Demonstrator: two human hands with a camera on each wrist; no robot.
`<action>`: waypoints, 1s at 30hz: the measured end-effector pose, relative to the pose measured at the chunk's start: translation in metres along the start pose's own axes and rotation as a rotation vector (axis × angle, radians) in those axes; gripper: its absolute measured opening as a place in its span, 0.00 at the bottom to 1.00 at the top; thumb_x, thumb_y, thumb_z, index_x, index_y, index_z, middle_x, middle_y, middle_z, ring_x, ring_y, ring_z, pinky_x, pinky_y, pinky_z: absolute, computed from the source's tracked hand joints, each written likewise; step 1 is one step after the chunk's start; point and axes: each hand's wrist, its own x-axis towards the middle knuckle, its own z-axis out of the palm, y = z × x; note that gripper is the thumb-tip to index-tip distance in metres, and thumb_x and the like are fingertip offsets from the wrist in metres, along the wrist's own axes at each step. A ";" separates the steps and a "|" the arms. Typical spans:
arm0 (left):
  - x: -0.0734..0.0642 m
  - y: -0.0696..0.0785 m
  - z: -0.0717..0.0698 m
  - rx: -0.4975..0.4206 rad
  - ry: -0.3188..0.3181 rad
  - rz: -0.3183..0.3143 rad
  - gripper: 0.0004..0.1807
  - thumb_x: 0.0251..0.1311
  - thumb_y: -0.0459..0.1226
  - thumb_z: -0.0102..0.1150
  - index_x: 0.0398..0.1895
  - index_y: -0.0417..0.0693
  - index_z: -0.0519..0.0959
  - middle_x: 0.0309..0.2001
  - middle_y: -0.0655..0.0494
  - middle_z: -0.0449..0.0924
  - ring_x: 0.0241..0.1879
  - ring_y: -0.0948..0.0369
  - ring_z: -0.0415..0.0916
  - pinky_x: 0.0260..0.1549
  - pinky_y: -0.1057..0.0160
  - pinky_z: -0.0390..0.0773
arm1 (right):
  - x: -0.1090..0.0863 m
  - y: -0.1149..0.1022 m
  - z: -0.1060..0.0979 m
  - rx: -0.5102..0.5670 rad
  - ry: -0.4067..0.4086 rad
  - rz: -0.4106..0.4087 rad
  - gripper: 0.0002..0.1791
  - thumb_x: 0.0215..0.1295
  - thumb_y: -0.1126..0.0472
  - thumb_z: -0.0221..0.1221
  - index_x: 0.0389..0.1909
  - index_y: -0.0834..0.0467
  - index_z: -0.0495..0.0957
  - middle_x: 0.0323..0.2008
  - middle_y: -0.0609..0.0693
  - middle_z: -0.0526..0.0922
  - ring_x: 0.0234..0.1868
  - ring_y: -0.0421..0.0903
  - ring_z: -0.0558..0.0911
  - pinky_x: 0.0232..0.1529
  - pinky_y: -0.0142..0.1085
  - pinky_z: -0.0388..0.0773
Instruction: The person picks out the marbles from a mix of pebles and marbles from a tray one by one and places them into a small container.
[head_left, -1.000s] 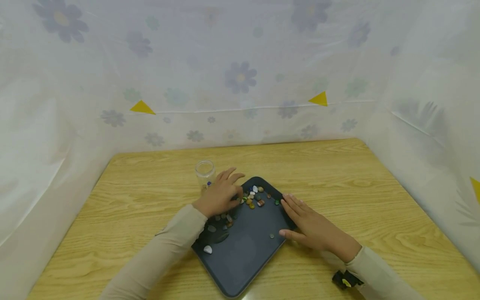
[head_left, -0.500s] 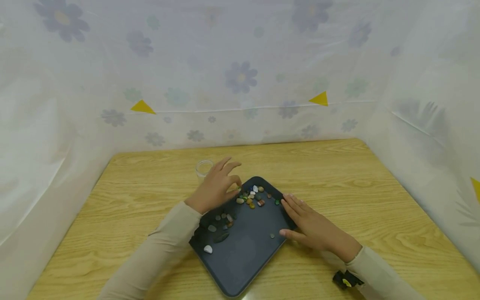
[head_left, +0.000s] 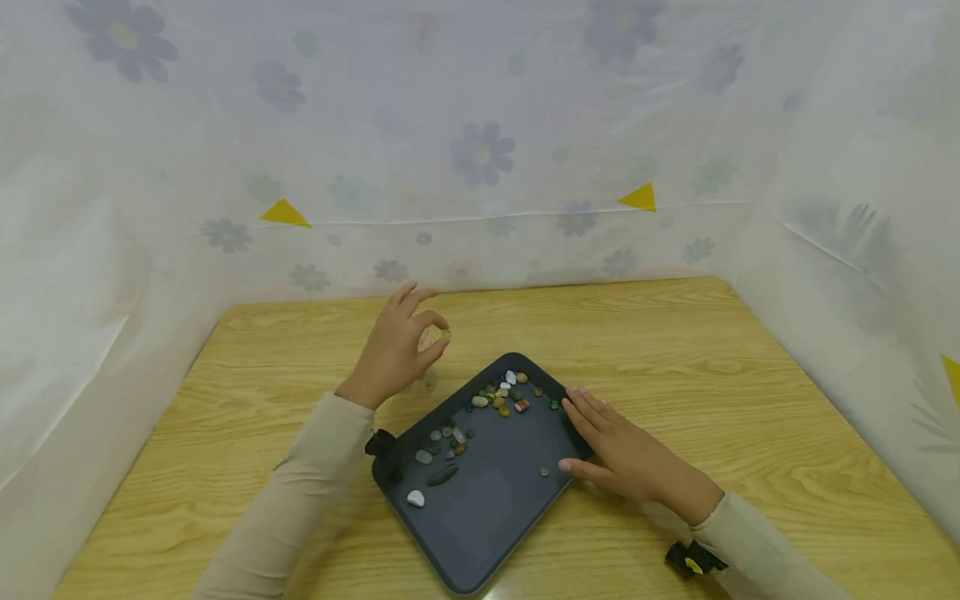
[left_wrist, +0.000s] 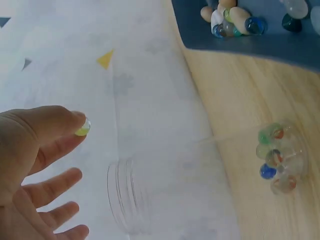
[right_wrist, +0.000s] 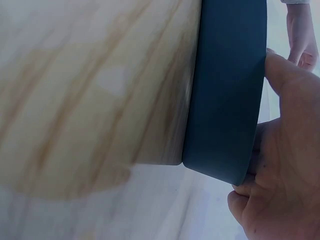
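Observation:
Thumb and index finger of my left hand (head_left: pixel 390 350) pinch a clear yellow-green glass marble (left_wrist: pixel 83 128), the other fingers spread. In the left wrist view the marble is out in front of the mouth of a clear jar (left_wrist: pixel 125 195), which holds several coloured marbles (left_wrist: pixel 274 159) at its bottom. From the head, that hand mostly hides the jar. My right hand (head_left: pixel 630 454) rests with straight fingers on the right rim of a dark tray (head_left: pixel 487 500). Pebbles and marbles (head_left: pixel 502 400) cluster in the tray's far corner, more (head_left: pixel 450 442) along its left side.
The tray stands at an angle on a wood-grain table (head_left: pixel 750 400). A white pebble (head_left: pixel 416 498) lies near its left corner, a small clear marble (head_left: pixel 544 472) near my right thumb. Pale flowered sheeting (head_left: pixel 480 250) encloses the table's back and sides.
My left hand has lifted from the tray's far left side with the marble pinched and moved up and left, over by the jar. My right hand has stayed on the rim.

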 end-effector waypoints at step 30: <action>-0.018 -0.021 -0.012 -0.011 0.002 -0.410 0.12 0.60 0.39 0.58 0.37 0.39 0.84 0.61 0.37 0.71 0.65 0.38 0.59 0.62 0.37 0.62 | 0.000 0.001 0.001 0.004 0.007 0.000 0.47 0.67 0.34 0.46 0.74 0.63 0.48 0.75 0.59 0.45 0.75 0.57 0.46 0.72 0.54 0.49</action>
